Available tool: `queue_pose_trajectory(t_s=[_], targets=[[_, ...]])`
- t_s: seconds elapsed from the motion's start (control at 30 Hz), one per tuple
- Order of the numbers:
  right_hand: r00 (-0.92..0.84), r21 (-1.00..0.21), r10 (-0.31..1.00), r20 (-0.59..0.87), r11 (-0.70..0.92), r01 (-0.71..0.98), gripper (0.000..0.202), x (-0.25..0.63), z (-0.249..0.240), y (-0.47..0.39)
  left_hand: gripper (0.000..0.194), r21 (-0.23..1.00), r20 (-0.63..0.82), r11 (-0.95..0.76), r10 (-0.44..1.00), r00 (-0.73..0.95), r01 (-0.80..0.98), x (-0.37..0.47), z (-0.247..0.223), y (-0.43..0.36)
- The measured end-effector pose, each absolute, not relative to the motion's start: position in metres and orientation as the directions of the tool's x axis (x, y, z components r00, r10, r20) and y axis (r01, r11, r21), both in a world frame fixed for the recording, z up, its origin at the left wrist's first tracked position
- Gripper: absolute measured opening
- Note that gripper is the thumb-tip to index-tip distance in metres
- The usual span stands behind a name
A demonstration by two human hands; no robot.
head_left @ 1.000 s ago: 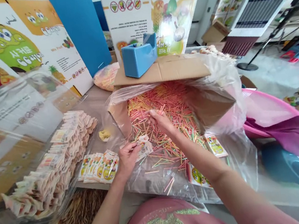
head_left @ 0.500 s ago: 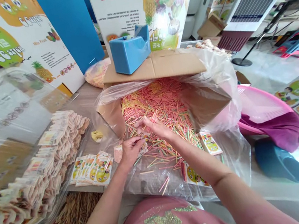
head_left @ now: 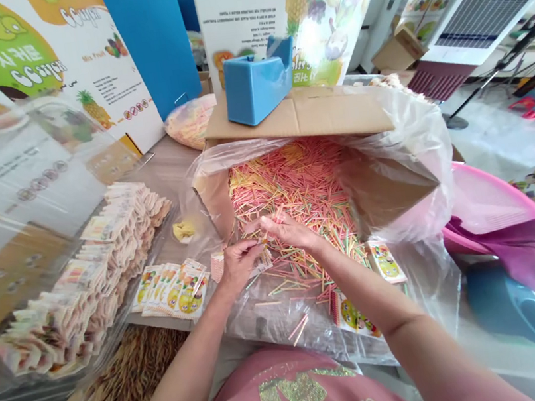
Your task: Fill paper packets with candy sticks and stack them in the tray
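Note:
Many thin pink, yellow and green candy sticks (head_left: pixel 289 177) spill from an open carton lined with clear plastic. At the front of the pile my left hand (head_left: pixel 240 261) is closed, fingertips pinched on something small I cannot make out. My right hand (head_left: pixel 284 228) is just beside it over the sticks, its fingers bent together; what they hold is too small to tell. A printed packet (head_left: pixel 259 261) lies partly under my left hand. Fanned printed packets (head_left: pixel 175 291) rest to the left. Two more packet piles, one (head_left: pixel 386 260) right of the sticks and one (head_left: pixel 352 315) by my right forearm, lie on the plastic.
A blue tape dispenser (head_left: pixel 257 84) stands on the carton flap (head_left: pixel 334 110). Rows of filled packets (head_left: pixel 92 273) lie left. A pink basin (head_left: pixel 492 193) with purple cloth and a blue container (head_left: pixel 512 308) are at the right.
The view has shifted, so the scene sits further right and slightly differently tilted. Both hands remain close together over the sticks, with the right hand's fingers slightly lower and more bent.

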State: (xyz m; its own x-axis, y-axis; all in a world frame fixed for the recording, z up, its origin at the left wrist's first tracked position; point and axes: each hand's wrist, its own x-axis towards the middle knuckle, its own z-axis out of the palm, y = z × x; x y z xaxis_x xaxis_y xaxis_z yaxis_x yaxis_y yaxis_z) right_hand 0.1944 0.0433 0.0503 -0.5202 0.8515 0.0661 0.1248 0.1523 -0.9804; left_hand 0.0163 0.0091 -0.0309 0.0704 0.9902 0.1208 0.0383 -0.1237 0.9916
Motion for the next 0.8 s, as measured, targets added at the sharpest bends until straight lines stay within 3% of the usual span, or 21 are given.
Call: queue_pose_trajectory(t_s=[0.27, 0.37, 0.57, 0.7, 0.8], targets=[[-0.542, -0.991, 0.840, 0.001, 0.074, 0.113, 0.073, 0.186, 0.051, 0.046, 0.025, 0.936, 0.316, -0.333, 0.937, 0.148, 0.112, 0.013, -0.030, 0.002], [-0.554, -0.994, 0.833, 0.003, 0.064, 0.091, 0.072, 0.179, 0.053, 0.042, 0.029, 0.962, 0.269, -0.271, 0.959, 0.096, 0.017, 0.010, -0.034, -0.002], [-0.319, -0.991, 0.945, 0.067, 0.027, -0.128, 0.070, 0.157, 0.059, 0.032, 0.030, 0.995, 0.092, -0.089, 0.992, 0.081, -0.046, -0.004, -0.033, -0.018], [-0.266, -0.983, 0.956, 0.124, 0.082, -0.165, 0.063, 0.141, 0.059, 0.028, 0.028, 0.992, 0.128, -0.127, 0.990, 0.065, -0.018, -0.016, -0.028, -0.025], [-0.321, -0.988, 0.936, 0.146, 0.119, -0.100, 0.064, 0.133, 0.058, 0.026, 0.026, 0.978, 0.198, -0.201, 0.979, 0.053, 0.057, -0.025, -0.024, -0.026]])
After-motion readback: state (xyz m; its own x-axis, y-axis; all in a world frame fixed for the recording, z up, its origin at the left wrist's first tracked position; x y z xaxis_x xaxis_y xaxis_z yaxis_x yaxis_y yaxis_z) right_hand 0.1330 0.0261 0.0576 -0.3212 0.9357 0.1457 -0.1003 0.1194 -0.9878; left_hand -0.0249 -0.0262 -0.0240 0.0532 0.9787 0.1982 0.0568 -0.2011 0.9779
